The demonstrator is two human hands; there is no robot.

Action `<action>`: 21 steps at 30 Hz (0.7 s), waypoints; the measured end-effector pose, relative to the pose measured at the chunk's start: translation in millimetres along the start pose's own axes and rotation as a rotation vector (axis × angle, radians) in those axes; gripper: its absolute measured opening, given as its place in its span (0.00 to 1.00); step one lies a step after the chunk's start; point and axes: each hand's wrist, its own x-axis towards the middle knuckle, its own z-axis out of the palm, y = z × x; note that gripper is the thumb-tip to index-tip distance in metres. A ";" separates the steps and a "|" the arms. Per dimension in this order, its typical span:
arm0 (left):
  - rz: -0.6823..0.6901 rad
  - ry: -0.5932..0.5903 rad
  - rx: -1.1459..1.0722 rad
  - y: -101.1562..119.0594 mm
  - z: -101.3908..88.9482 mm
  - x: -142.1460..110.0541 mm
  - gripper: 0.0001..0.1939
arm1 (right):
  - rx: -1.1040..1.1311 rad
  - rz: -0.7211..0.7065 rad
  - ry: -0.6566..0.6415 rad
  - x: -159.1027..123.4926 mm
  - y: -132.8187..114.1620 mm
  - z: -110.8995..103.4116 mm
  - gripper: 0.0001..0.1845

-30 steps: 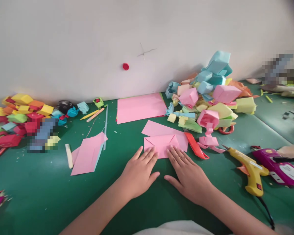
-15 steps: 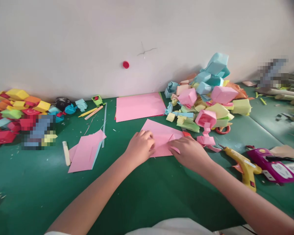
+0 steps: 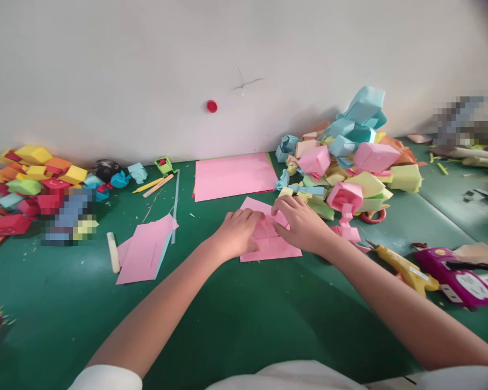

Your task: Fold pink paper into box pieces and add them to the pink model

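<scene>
A pink sheet of paper point(image 3: 270, 251) with a folded flap and crease lines lies flat on the green table in front of me. On its left part rests my left hand point(image 3: 239, 232), thumb and fingers apart and curved over the paper. From the right comes my right hand point(image 3: 303, 223), its thumb and curled forefinger around the raised flap near the sheet's upper right. The right hand covers that corner of the sheet.
Behind lies a pink sheet stack point(image 3: 233, 176). Folded pink papers point(image 3: 142, 252) and a pale stick point(image 3: 113, 252) are left. Right are a paper-shape heap point(image 3: 344, 157), red-handled scissors point(image 3: 373, 215), a yellow glue gun point(image 3: 404, 268) and a purple power strip point(image 3: 457, 276).
My right hand has moved up and left across the sheet, exposing its lower right corner. The left hand stays on the left part, its thumb and fingers more spread. The view shifts slightly.
</scene>
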 end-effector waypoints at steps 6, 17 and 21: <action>0.032 0.003 -0.059 -1.8 2.6 -6.2 0.24 | -0.021 0.035 -0.011 -5.9 4.1 13.6 0.18; 0.094 0.106 -0.046 3.2 11.9 -0.4 0.08 | -0.141 0.014 0.019 -46.0 -19.8 22.6 0.18; 0.105 0.133 -0.047 5.6 13.8 4.3 0.06 | -0.172 -0.020 -0.020 -40.0 -11.0 23.2 0.24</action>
